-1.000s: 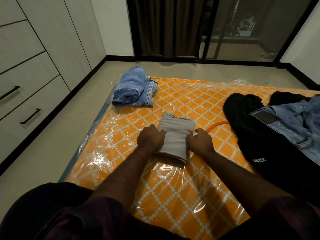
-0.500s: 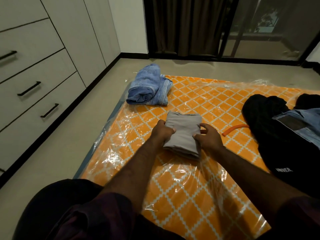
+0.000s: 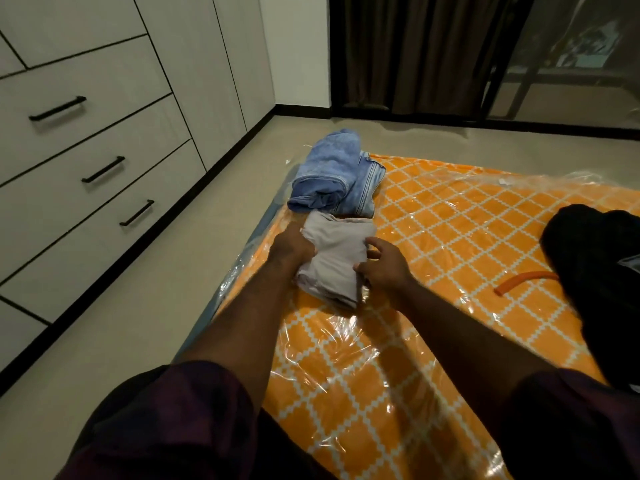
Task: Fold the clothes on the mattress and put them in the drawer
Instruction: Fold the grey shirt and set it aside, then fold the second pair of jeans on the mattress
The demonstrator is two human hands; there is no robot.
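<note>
Folded grey cloth garment point(image 3: 337, 258) on the orange lattice-patterned mattress under clear plastic wrap point(image 3: 433, 237), near its left edge, its far end just beside the rolled blue towel point(image 3: 325, 168) and folded pale blue denim jeans point(image 3: 369, 188); left hand point(image 3: 292, 245) grips its left side with curled fingers; right hand point(image 3: 381, 268) pinches its right edge, fingers partly spread. Black garments point(image 3: 595, 271) lie at right; white drawers with black bar handles point(image 3: 104, 169) stand closed at left.

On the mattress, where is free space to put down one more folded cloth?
Free: the orange mattress middle, between the grey folded cloth and the black clothes; also the near part between the forearms. Crowded: the left edge, where the blue folded clothes lie beside the grey one.
</note>
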